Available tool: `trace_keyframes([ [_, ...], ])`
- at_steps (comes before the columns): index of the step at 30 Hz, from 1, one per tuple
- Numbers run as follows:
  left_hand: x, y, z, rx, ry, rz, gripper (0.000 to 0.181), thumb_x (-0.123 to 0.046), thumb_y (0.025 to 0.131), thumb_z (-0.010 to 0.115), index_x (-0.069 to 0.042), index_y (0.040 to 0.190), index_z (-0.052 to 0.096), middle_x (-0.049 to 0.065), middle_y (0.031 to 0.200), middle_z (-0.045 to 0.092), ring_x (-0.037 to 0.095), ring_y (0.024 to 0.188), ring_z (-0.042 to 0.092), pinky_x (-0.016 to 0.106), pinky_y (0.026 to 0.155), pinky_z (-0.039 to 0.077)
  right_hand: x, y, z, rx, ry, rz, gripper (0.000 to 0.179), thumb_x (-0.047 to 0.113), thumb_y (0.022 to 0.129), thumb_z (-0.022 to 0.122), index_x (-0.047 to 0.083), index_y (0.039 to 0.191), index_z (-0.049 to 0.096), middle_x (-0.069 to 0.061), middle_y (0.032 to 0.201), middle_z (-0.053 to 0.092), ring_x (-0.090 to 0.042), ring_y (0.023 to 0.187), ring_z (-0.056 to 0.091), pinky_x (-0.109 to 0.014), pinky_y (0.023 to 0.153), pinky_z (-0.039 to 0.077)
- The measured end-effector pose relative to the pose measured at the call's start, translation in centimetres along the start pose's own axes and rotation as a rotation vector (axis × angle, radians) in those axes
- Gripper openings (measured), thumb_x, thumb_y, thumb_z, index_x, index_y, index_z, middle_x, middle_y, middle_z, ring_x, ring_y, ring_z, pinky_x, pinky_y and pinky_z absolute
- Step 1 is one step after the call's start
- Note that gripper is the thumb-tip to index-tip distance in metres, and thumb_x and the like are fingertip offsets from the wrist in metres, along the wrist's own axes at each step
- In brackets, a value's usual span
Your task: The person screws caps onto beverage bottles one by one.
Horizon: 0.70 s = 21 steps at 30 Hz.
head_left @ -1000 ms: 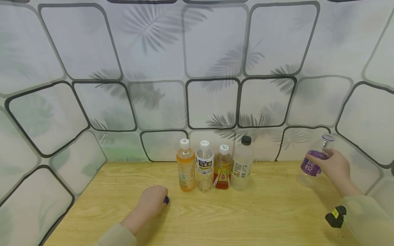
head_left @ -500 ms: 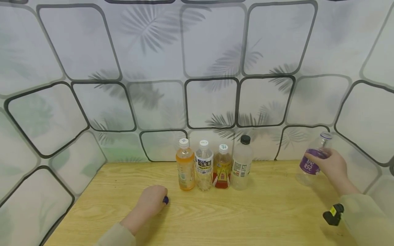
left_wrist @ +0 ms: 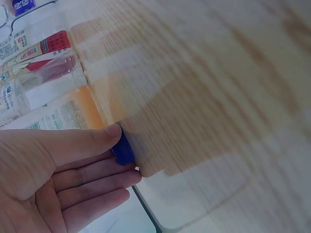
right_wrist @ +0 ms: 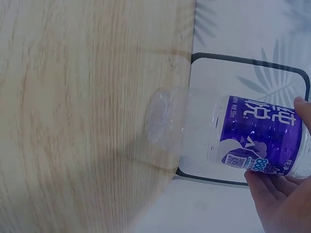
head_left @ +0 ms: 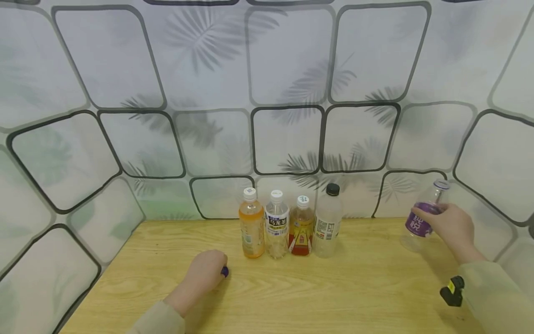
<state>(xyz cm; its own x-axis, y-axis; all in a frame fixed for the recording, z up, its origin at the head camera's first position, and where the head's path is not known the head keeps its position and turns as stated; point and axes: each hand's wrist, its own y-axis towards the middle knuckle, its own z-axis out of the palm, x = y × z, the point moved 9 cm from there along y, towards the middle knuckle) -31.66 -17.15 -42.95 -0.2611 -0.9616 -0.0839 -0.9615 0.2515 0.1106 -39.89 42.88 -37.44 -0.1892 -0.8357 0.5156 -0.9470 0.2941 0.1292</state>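
Note:
My left hand (head_left: 205, 271) rests low over the left part of the table and pinches a dark blue bottle cap (left_wrist: 123, 148) between thumb and fingers; the other fingers lie extended below it. Far to the right, my right hand (head_left: 452, 227) grips a clear plastic bottle (head_left: 413, 241) around its purple label (right_wrist: 262, 136). That bottle's mouth has no cap, and it leans slightly. Its base is close to the tabletop; whether it touches, I cannot tell. The bottle looks clear inside.
Between my hands, an orange drink bottle (head_left: 251, 232), a white-capped tea bottle (head_left: 277, 232), a short bottle of red liquid (head_left: 301, 232) and a black-capped clear bottle (head_left: 327, 229) stand in a row on the wooden table (head_left: 292, 297). A patterned wall (head_left: 288, 139) rises behind.

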Motion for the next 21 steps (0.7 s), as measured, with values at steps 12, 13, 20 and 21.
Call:
trace_keyframes([
  [12,0.2,0.1,-0.3,0.019,-0.039,-0.003,0.031,0.000,0.075,0.092,-0.010,0.068,0.063,0.000,0.068,0.062,0.017,0.062,0.056,0.036,0.061,0.054,0.6,0.2,-1.5,-0.022,-0.047,-0.053,0.094,0.065,0.097,0.066,-0.020,0.135,0.053,-0.044,0.130,0.061,-0.061,0.107,0.062,-0.061,0.077,0.055],
  [13,0.2,0.1,-0.3,0.018,-0.038,-0.002,0.031,0.000,0.075,0.092,-0.010,0.068,0.063,0.000,0.068,0.062,0.017,0.062,0.057,0.036,0.061,0.055,0.7,0.2,-1.6,-0.025,-0.050,-0.060,0.093,0.065,0.096,0.067,-0.020,0.134,0.054,-0.044,0.128,0.062,-0.061,0.106,0.063,-0.059,0.075,0.055],
  [20,0.1,0.2,-0.3,0.010,-0.041,0.004,0.027,-0.001,0.073,0.093,-0.009,0.070,0.067,0.000,0.070,0.066,0.019,0.064,0.061,0.037,0.063,0.057,0.7,-0.1,-2.4,-0.018,-0.072,-0.075,0.091,0.064,0.095,0.068,-0.019,0.131,0.057,-0.043,0.121,0.065,-0.059,0.100,0.065,-0.056,0.071,0.055],
  [21,0.1,0.2,-0.3,0.009,-0.040,0.005,0.027,-0.001,0.073,0.093,-0.009,0.071,0.068,0.000,0.071,0.067,0.019,0.064,0.062,0.037,0.063,0.058,0.7,-0.1,-2.5,-0.017,-0.075,-0.072,0.092,0.065,0.095,0.068,-0.019,0.131,0.056,-0.043,0.122,0.065,-0.059,0.101,0.065,-0.057,0.071,0.055],
])
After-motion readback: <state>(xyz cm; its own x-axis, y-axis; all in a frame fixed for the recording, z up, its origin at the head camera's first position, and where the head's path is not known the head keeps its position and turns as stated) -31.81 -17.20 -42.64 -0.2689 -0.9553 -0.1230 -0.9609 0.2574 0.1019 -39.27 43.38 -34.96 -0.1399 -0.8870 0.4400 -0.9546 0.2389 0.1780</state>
